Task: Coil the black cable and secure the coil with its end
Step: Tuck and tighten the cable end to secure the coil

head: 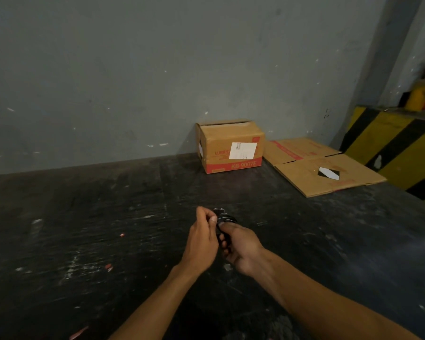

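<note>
Grip: The right hand is closed around a small bundle of black cable, its thumb laid over the loops, while the left hand pinches the bundle's left side between thumb and fingertips.

Cable: The coiled black cable sits between the two hands, held above the dark floor at centre frame; several loops show at its far end, and a plug-like end with pale tips juts out just past the left hand's fingers. How the end is tucked cannot be told.

Arms: Both bare forearms reach in from the near edge, converging on the bundle.

Floor: A dark, scuffed floor with pale scratches and a few small reddish scraps spreads around the hands.

Box: A brown cardboard box with red print and a white label stands against the grey wall, well beyond the hands.

Cardboard: A flattened carton lies just to the right of the box.

Barrier: A yellow-and-black striped block stands at the far right.
</note>
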A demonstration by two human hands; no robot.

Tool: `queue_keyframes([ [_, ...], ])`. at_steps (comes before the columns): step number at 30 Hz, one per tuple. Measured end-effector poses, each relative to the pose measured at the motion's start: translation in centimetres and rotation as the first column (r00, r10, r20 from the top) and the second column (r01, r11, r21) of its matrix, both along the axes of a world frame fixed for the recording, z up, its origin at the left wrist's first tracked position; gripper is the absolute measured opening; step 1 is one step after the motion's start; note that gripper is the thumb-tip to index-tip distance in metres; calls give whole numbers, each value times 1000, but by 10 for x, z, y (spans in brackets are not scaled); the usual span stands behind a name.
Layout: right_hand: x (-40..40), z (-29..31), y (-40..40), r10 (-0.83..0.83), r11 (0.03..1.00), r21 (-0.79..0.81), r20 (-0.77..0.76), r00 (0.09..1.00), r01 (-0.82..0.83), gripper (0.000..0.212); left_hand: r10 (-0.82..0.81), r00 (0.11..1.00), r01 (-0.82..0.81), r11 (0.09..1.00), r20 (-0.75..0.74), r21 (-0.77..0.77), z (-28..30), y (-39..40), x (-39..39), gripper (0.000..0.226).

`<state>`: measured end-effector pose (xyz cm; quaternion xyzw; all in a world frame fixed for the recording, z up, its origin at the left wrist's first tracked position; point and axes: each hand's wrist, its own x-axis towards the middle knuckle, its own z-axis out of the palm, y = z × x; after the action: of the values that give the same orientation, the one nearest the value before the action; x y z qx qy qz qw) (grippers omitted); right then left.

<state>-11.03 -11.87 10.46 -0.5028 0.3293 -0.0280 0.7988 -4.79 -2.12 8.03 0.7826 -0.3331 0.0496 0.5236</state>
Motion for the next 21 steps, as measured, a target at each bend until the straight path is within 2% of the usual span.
queue_keyframes([
  [4,0,-6,-1,46,994,94,66,997,-52,21,-2,1000,2,1000,0,-18,0,0,1,21],
  [7,0,-7,0,63,991,109,111,992,-75,20,3,997,-6,999,-83,-39,0,0,3,18],
  [9,0,-6,-1,67,994,81,114,991,-77,19,3,987,-9,999,-163,-39,-1,-1,6,8],
  [14,-1,-6,-6,88,995,-53,78,993,-84,19,-28,923,39,999,-384,20,3,-2,10,21],
  [21,-5,4,-9,138,979,-153,31,990,-132,19,-35,918,17,999,-395,-49,7,-5,2,10],
])
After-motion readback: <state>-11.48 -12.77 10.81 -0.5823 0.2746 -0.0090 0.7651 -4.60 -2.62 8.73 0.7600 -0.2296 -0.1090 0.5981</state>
